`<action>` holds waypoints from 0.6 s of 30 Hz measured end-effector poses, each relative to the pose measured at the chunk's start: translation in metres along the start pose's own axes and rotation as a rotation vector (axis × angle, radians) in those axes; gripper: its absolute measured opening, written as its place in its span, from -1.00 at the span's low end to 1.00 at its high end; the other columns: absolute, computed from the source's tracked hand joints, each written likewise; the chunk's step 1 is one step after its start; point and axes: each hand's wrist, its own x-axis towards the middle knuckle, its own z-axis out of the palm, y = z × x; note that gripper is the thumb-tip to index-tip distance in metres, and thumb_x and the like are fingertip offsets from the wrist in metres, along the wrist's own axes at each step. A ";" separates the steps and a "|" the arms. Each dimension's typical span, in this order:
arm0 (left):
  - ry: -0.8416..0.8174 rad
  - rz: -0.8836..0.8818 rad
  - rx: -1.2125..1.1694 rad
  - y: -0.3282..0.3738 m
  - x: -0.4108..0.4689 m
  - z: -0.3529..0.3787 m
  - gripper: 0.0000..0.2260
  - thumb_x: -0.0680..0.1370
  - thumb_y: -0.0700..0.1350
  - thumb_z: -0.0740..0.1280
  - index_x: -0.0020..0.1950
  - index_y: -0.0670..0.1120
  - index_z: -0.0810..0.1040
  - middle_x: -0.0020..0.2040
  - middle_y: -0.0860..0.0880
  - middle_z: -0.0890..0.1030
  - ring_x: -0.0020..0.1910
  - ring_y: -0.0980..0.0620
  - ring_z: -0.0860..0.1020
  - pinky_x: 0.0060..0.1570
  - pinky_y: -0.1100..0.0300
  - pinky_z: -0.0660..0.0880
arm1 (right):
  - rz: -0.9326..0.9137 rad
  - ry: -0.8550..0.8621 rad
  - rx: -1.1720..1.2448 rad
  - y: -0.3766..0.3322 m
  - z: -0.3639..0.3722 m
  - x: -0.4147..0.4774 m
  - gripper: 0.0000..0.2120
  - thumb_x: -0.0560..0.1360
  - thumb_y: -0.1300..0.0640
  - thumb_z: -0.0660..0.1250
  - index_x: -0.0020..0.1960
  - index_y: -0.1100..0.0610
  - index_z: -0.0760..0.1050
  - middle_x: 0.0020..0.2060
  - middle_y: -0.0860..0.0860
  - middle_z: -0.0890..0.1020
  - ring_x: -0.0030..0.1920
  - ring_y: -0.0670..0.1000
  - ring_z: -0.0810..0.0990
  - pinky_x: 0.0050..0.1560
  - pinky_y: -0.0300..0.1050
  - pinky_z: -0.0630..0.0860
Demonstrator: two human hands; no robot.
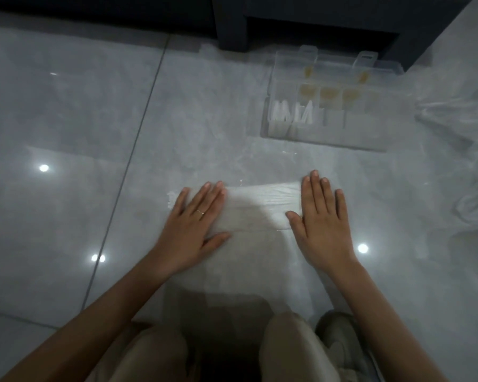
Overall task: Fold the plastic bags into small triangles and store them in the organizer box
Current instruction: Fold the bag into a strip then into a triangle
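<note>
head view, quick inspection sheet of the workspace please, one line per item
surface: glossy grey tiled floor, lights reflected in it.
job's things: white plastic bag spread flat on the floor; clear organizer box open beyond it, folded white triangles standing in its left compartments, yellowish pieces in others; loose bags heaped at the right edge.
clutter: nothing seen.
grippers: left hand and right hand both flat, fingers straight, pressing the bag's two sides.
cables: nothing seen.
surroundings: dark furniture behind the box; beige trousers and a shoe at the bottom.
</note>
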 end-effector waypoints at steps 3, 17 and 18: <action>0.079 0.045 0.000 -0.006 -0.005 -0.010 -0.38 0.58 0.23 0.08 0.51 -0.13 0.28 0.54 -0.10 0.22 0.54 -0.03 0.10 0.48 -0.15 -0.06 | -0.022 0.069 0.157 0.001 -0.009 -0.004 -0.41 0.62 -0.10 -0.04 0.56 0.19 0.05 0.55 0.07 0.06 0.55 0.01 -0.07 0.51 -0.02 -0.31; 0.346 0.245 -0.077 0.036 0.018 -0.024 -0.81 0.42 -0.21 0.27 -0.04 -0.16 0.64 0.06 -0.09 0.63 0.02 -0.07 0.59 0.02 0.15 0.41 | -0.361 0.325 0.216 0.002 -0.011 -0.010 -0.70 0.41 0.35 0.31 0.11 0.19 0.64 0.12 0.06 0.66 0.12 0.01 0.63 0.41 0.06 0.32; 0.342 0.241 -0.083 0.037 0.018 -0.024 -0.81 0.43 -0.21 0.27 -0.05 -0.15 0.64 0.07 -0.09 0.64 0.01 -0.06 0.60 0.01 0.15 0.44 | -0.359 0.321 0.209 0.003 -0.010 -0.012 -0.71 0.42 0.34 0.31 0.10 0.19 0.64 0.12 0.06 0.66 0.12 0.02 0.64 0.40 0.06 0.33</action>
